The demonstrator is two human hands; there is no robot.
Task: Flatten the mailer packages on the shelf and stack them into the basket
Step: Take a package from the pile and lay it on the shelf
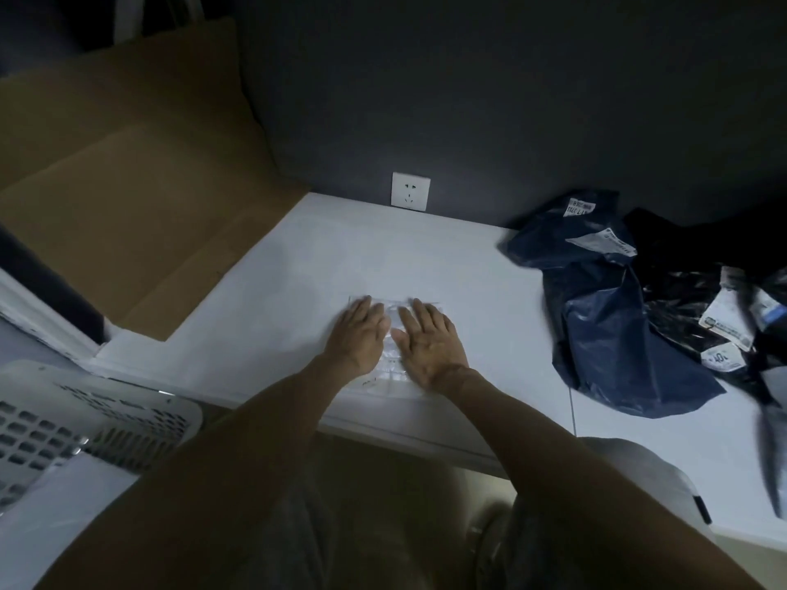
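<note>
Presses a clear bubble-wrap mailer [394, 355] flat on the white shelf [489, 270], near its front edge, with left grip [360, 334] and right grip [428, 338] side by side, fingers straight, clasping nothing. Seems to run lengthwise away from the body, short end toward the wall. Flattening under way, stacking not yet done. Leaves a crumpled heap of dark blue and black mailers [604, 300] at right (several at least), with the white perforated plastic basket [64, 419] at lower left.

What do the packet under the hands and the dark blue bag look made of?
The packet looks like clear bubble-wrap plastic, glossy: small raised cells catch light between the left hand and right hand. The dark blue bag is probably thin plastic film with a slight sheen: it lies crumpled in soft folds.
</note>
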